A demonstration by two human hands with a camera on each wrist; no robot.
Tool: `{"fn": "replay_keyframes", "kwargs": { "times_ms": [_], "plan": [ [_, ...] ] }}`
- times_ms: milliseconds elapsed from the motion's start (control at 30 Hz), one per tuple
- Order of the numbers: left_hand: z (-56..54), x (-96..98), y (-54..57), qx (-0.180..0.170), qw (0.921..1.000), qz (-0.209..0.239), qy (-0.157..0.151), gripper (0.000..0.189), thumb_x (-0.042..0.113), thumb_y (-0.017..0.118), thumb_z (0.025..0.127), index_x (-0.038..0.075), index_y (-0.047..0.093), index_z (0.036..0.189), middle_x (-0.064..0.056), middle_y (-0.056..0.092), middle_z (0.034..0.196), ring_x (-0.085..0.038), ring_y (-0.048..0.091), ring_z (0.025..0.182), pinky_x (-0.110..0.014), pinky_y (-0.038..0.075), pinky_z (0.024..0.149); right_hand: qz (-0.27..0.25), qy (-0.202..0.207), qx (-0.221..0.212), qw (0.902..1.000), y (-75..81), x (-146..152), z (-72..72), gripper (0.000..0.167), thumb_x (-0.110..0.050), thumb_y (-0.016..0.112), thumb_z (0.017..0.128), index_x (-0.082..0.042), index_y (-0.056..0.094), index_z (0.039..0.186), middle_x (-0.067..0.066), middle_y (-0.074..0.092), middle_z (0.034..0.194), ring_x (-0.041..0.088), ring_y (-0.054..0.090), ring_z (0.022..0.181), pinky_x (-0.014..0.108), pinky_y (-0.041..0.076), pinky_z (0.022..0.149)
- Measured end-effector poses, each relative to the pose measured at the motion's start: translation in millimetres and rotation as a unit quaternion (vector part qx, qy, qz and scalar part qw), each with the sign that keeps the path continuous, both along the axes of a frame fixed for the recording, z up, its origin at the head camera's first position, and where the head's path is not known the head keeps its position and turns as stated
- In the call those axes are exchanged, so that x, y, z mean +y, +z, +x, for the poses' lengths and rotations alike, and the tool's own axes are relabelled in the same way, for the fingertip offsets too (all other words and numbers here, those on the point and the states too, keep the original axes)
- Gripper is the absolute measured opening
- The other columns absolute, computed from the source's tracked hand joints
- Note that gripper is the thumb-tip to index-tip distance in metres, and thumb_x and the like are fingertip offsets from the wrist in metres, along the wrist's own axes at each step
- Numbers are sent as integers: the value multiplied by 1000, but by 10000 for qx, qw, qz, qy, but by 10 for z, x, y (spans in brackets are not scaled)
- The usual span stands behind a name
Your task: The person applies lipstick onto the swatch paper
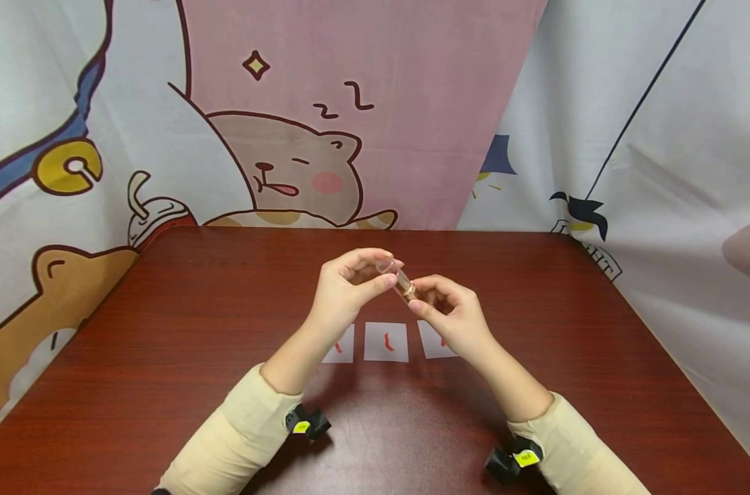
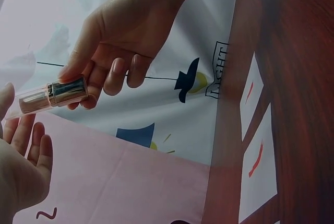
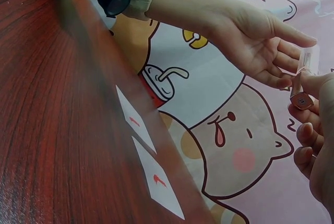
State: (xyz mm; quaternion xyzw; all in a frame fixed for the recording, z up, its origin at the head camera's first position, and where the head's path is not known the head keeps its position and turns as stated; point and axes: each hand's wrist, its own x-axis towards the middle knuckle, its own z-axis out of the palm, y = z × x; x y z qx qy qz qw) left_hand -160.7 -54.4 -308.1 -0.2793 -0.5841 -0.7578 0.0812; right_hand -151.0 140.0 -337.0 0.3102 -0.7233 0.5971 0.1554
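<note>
A lipstick (image 1: 402,280) with a clear cap and a shiny gold-toned base is held between both hands above the table. My left hand (image 1: 342,292) pinches its clear cap end between thumb and fingers. At the other end, my right hand (image 1: 458,317) grips the metallic base (image 2: 70,91) with thumb and forefinger, its remaining fingers loosely curled. In the left wrist view the cap still covers the upper part of the tube. The right wrist view shows the round bottom (image 3: 301,100) of the lipstick, turned towards that camera.
Beneath the hands, three white paper cards lie in a row on the reddish-brown table (image 1: 183,330). The middle card (image 1: 385,342) bears a red stroke, as do the left card (image 1: 345,344) and the right card (image 1: 435,340), partly covered by the right hand. A cartoon-printed curtain (image 1: 424,124) hangs behind.
</note>
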Motion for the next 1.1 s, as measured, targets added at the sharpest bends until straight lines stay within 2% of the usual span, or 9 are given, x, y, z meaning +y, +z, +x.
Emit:
{"fn": "replay_keyframes", "kwargs": {
  "times_ms": [67, 300, 567, 867, 1100],
  "plan": [
    [-1, 4, -2, -13, 10000, 15, 23, 26, -11, 68, 81, -12, 61, 107, -26, 67, 100, -23, 67, 92, -32, 52, 80, -22, 9, -19, 10000, 3, -1, 3, 22, 13, 67, 81, 4, 65, 100, 4, 60, 69, 9, 52, 59, 20, 42, 51],
    [1, 18, -14, -14, 9999, 28, 152, 26, -12, 69, 81, -12, 61, 105, -8, 71, 94, -22, 67, 91, -32, 52, 79, -35, -16, -91, 10000, -1, 0, 5, 23, 14, 68, 80, 5, 65, 100, 4, 59, 67, 9, 51, 58, 20, 42, 51],
    [-2, 33, -28, 9, 9998, 26, 181, 24, -12, 69, 80, -12, 60, 103, -6, 71, 92, -19, 66, 86, -29, 52, 75, -24, -42, -41, 10000, -4, 2, 2, 23, 14, 69, 79, 3, 65, 99, 3, 58, 66, 8, 47, 56, 21, 39, 49],
    [-15, 55, -87, 39, 9999, 20, 126, 25, -14, 67, 81, -13, 59, 104, -12, 71, 95, -18, 67, 87, -28, 52, 75, 1, -154, 43, 9999, -19, 4, -19, 22, 12, 71, 78, 1, 67, 96, 2, 54, 62, 7, 41, 53, 23, 34, 44],
    [-22, 52, -88, 34, 9999, 22, 149, 25, -13, 68, 80, -13, 60, 104, -9, 71, 94, -18, 67, 85, -27, 52, 73, 35, -180, 42, 9998, -24, 1, -16, 23, 12, 71, 78, 0, 67, 97, 3, 55, 63, 8, 42, 53, 23, 34, 44]
  ]
}}
